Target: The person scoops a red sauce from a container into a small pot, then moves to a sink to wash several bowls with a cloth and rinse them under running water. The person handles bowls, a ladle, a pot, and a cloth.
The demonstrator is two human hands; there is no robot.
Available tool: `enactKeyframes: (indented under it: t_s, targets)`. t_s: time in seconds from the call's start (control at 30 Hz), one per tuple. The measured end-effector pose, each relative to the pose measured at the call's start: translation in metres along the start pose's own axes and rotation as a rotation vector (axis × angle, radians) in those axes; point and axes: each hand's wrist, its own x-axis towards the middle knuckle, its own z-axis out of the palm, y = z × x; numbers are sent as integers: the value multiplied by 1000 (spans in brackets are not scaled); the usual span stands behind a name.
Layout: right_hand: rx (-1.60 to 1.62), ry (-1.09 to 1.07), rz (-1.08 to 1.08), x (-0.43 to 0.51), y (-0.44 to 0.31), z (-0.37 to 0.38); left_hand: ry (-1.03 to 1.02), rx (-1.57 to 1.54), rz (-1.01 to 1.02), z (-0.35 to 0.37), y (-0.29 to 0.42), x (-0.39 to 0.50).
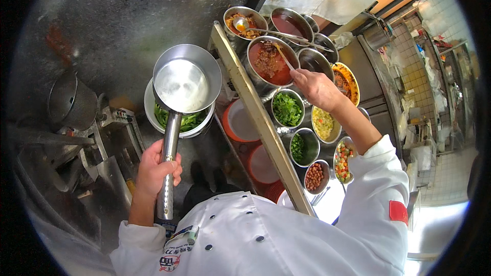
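My left hand (153,172) grips the hollow handle of a steel saucepan (186,84). The pan hangs level over a white bucket of green leaves (150,119), hiding much of it; a little clear liquid seems to lie in it. My right hand (316,90) holds the pale handle of a spoon (284,56), whose far end is in a steel pot of red sauce with minced bits (264,61). Just below that hand stand a pot of chopped green herbs (287,109) and a pot of yellow diced food (324,122).
A steel ladle (268,31) lies across the rear pots. Chopped greens (297,147), peanuts (316,176) and mixed diced vegetables (344,161) fill nearer pots. The counter's metal edge (253,101) runs between my hands. Orange-rimmed containers (241,120) sit below it. A mesh strainer (73,99) stands at left.
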Motion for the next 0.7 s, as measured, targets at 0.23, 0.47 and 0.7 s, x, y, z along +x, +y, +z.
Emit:
enactKeyframes:
  t_s: [0.23, 0.47, 0.7]
  targets:
    - [148, -72, 28, -12, 26, 22, 99, 34, 27, 13, -23, -10]
    - [1054, 19, 656, -7, 32, 0, 172, 116, 9, 40, -38, -30]
    - [1602, 314, 830, -10, 25, -6, 207, 91, 69, 56, -41, -50]
